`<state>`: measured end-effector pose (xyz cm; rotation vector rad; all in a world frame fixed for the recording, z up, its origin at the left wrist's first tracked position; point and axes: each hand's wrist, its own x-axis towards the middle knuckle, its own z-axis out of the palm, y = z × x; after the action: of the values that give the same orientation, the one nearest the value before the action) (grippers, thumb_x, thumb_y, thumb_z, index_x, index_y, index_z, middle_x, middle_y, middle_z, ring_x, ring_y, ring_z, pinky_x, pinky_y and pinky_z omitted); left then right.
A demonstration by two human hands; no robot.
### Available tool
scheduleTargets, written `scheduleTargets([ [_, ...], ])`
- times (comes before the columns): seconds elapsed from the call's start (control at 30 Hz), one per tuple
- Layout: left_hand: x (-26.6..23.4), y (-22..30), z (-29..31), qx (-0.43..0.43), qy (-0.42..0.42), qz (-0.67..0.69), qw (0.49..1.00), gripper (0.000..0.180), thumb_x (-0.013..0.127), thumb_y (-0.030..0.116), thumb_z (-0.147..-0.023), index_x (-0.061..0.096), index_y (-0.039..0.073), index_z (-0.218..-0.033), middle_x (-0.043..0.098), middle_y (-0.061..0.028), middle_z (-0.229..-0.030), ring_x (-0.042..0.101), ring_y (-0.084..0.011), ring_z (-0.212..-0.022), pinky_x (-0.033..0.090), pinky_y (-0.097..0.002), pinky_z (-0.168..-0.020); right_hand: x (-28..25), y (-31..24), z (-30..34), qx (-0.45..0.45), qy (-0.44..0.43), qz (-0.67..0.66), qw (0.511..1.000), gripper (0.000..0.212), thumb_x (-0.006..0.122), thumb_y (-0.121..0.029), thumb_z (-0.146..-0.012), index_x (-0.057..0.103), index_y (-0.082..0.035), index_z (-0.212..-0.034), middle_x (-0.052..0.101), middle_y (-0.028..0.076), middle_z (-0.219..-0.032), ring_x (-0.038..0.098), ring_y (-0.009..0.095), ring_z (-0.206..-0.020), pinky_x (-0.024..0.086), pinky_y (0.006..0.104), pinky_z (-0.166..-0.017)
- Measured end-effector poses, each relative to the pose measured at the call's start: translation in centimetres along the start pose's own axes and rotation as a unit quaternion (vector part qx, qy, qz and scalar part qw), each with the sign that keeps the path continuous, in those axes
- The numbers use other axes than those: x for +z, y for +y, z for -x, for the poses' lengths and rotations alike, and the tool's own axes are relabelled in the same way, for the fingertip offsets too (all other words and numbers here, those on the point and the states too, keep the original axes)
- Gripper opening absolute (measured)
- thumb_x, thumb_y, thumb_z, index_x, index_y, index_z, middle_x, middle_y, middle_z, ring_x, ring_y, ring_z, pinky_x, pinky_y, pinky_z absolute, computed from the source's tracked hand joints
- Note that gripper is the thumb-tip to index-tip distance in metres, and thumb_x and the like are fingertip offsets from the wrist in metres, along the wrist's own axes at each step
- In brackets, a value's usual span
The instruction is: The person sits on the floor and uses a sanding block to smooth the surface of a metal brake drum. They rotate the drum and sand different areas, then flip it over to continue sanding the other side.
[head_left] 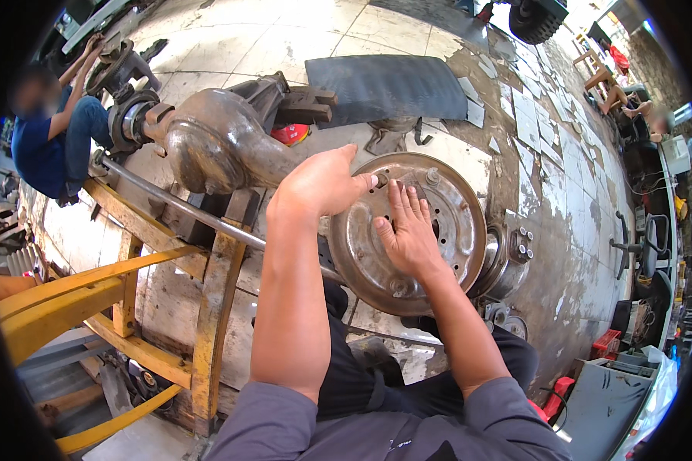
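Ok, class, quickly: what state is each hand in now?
Left hand: cannot tell, its fingers partly hidden.
Right hand: open, palm down over the disc, gripping nothing.

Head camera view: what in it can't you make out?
All in the head view:
Centre of the round metal plate: partly covered by the right hand.
Part of the metal rod: hidden behind the left forearm.
Whatever the black tire belongs to: mostly cut off by the upper edge.

sunlit broken-tiled floor (588, 230), rough brownish wall (683, 75), grey cabinet (603, 407)
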<state>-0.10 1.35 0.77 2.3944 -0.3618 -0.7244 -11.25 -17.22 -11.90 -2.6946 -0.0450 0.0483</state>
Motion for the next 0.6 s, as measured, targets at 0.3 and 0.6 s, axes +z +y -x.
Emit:
scheduleTargets([
  [0.3,0.6,0.2,-0.1,-0.016,-0.027,-0.009,0.999,0.075,0.068,0.039,-0.093,0.043,-0.005,-0.149,0.05,-0.0255,-0.148,0.051,-0.0334,-0.138,0.041,-0.0377,-0.113,0.0,0.6,-3.9,-0.007,0.011,-0.011,1.0,0.078,0.032,-0.061,-0.103,0.018,-0.011,-0.162,0.031,0.024,-0.161,0.022,0.041,-0.152,0.014,0.051,-0.124],
  [0.6,1.0,0.1,-0.5,0.02,-0.005,-0.017,1.0,0.076,0.068,0.04,-0.093,0.042,-0.006,-0.149,0.052,-0.0265,-0.146,0.052,-0.034,-0.136,0.043,-0.0387,-0.111,0.4,1.0,-6.2,0.007,0.036,-0.021,0.999,0.077,0.028,-0.062,-0.104,0.019,-0.013,-0.162,0.031,0.027,-0.16,0.021,0.043,-0.152,0.013,0.0531,-0.124],
])
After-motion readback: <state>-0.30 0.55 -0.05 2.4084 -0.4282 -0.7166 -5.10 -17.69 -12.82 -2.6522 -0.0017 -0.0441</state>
